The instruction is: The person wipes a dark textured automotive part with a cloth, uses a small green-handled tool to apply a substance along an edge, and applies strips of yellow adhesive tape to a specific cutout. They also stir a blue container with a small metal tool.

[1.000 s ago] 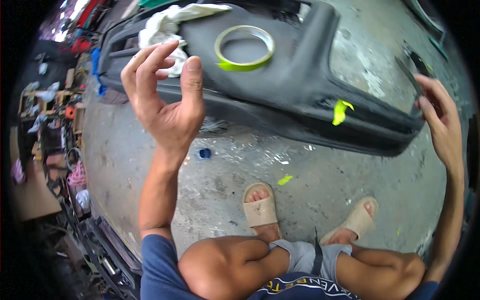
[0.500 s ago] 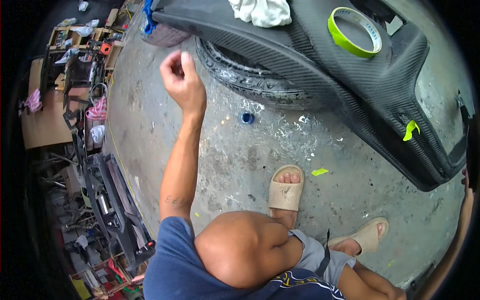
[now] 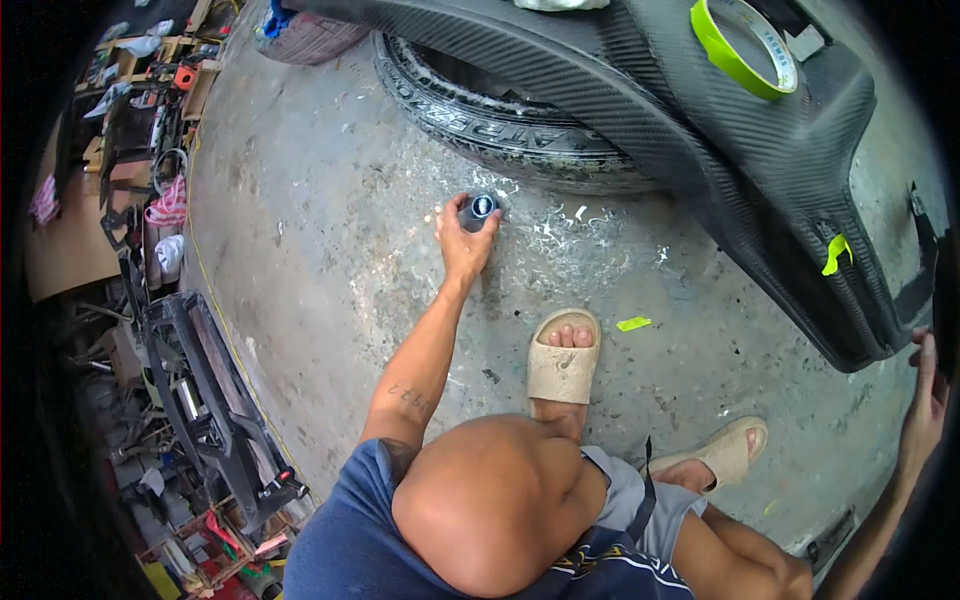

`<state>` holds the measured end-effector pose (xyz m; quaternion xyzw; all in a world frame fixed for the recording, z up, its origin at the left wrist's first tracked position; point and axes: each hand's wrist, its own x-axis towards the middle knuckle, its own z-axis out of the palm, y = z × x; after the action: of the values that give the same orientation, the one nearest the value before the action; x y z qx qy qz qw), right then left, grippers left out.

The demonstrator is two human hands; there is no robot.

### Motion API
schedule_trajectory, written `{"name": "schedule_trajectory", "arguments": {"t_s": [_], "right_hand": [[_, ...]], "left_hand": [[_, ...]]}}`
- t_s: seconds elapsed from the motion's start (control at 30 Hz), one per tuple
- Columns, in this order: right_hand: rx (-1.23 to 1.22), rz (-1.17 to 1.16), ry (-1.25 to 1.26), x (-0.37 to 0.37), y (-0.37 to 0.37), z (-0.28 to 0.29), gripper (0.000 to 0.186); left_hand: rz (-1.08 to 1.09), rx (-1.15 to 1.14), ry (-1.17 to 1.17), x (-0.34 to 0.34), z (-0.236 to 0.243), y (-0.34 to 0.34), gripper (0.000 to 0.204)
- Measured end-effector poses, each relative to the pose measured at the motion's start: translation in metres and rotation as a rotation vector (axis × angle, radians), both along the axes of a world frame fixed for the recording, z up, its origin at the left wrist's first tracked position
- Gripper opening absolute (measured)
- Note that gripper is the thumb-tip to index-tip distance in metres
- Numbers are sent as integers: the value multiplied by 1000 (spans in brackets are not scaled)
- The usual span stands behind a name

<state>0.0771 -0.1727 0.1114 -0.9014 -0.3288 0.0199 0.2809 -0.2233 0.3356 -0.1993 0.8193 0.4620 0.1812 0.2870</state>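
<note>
On the floor below the tyre, my left hand has its thumb and fingers around a small round blue container, its open-looking round top facing up. Its exact kind is not clear. At the right rim, my right hand is partly visible with fingers stretched upward beside the lower tip of a large black carbon-fibre panel. Whether it touches the panel is unclear. Nothing shows in its fingers. The panel lies over a black tyre.
A green tape roll and a white cloth lie on the panel. A green tape scrap clings to it, another tape scrap lies on the floor. Black frame parts and cluttered shelving line the left. Another tyre stands far left.
My left hand has come down and right from the air onto the blue container and taken hold of it. My right hand has come further into view beside the panel tip.
</note>
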Motion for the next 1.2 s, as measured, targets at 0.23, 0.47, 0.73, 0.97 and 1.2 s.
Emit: {"name": "schedule_trajectory", "arguments": {"t_s": [0.23, 0.47, 0.73, 0.97, 1.2], "right_hand": [[-34, 561, -31, -72, 97, -3, 39], [-106, 742, -288, -90, 125, -36, 40], [63, 467, 363, -95, 116, -40, 30], [398, -41, 1583, -83, 91, -54, 22], [431, -96, 1516, -80, 76, -51, 21]], "left_hand": [[-711, 358, -260, 51, 117, -83, 56], [-1134, 381, -417, 102, 205, -150, 60], [-1190, 220, -484, 116, 210, -166, 56], [-1243, 54, -488, 113, 198, -165, 71], [-1163, -128, -559, 104, 182, -171, 66]]}}
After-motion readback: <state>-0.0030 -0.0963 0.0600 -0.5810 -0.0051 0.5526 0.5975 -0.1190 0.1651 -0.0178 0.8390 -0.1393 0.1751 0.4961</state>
